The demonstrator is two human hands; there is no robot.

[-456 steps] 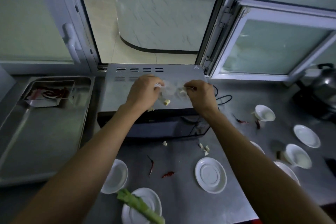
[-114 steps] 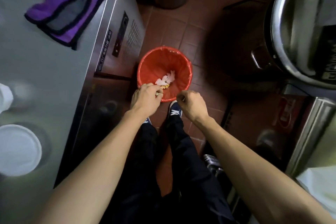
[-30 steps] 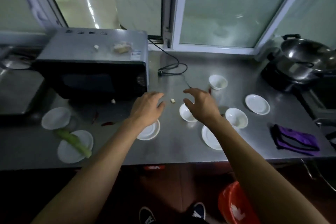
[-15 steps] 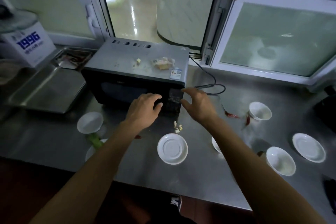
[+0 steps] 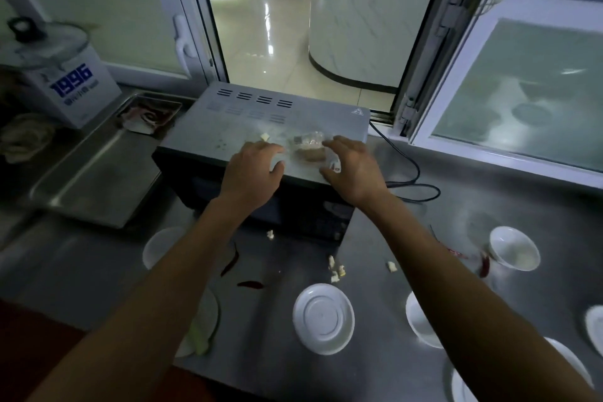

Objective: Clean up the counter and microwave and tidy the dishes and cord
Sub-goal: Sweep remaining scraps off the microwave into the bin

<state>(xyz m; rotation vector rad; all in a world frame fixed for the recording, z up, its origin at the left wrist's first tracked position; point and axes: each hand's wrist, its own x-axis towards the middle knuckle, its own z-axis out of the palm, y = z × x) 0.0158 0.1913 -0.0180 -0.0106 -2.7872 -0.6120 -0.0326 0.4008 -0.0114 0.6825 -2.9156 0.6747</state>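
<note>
In the frame centre, the left hand and right hand, fingers apart, flank the clear wrapper on the microwave.

Both arms are bare from the bottom edge of the view right up to the wrists; no sleeve shows anywhere along them. The left hand has no glove, ring or band on it that I can see. The right hand is just as plain, and neither wrist carries a watch or strap. Light in here is dim, so finer marks on the fingers cannot be made out.
</note>
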